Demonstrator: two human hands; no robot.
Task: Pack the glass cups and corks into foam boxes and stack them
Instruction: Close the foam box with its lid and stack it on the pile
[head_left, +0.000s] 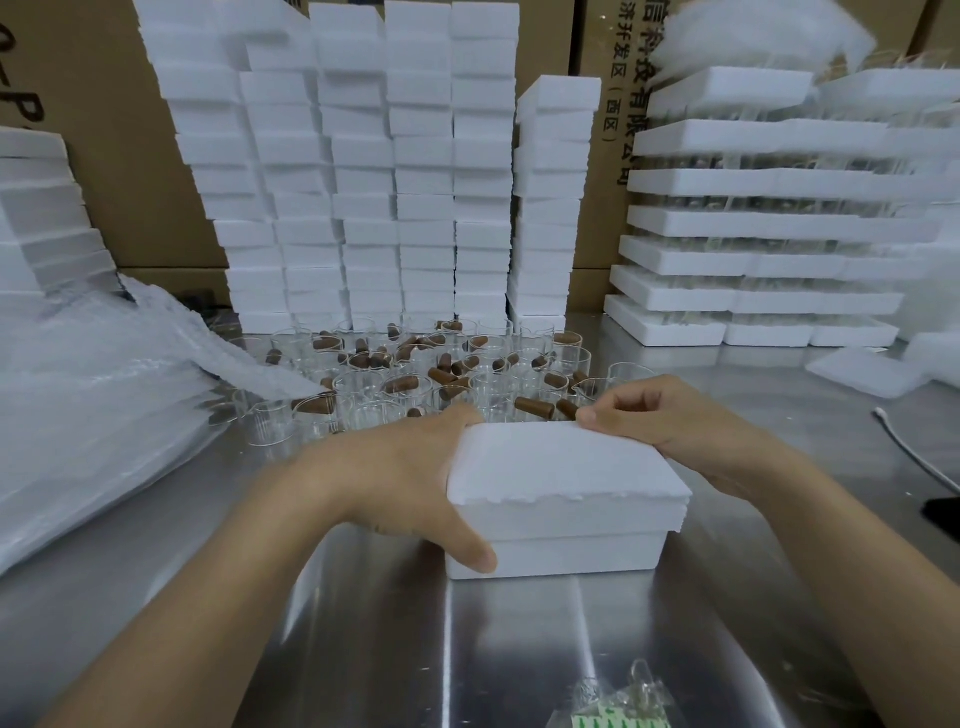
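Note:
A white foam box (563, 540) with its lid (556, 462) on sits on the steel table in front of me. My left hand (400, 473) grips the box's left side, thumb on its front corner. My right hand (680, 431) pinches the lid's far right corner. Behind the box stand several clear glass cups (363, 395) with brown corks (535, 408) lying in and among them. What is inside the box is hidden.
Tall stacks of foam boxes (363, 171) line the back against cardboard cartons. Foam trays of glassware (769, 228) are stacked at the right. Bubble wrap (104, 395) lies at the left, a white cable (914, 452) at the right, a small plastic bag (623, 701) near me.

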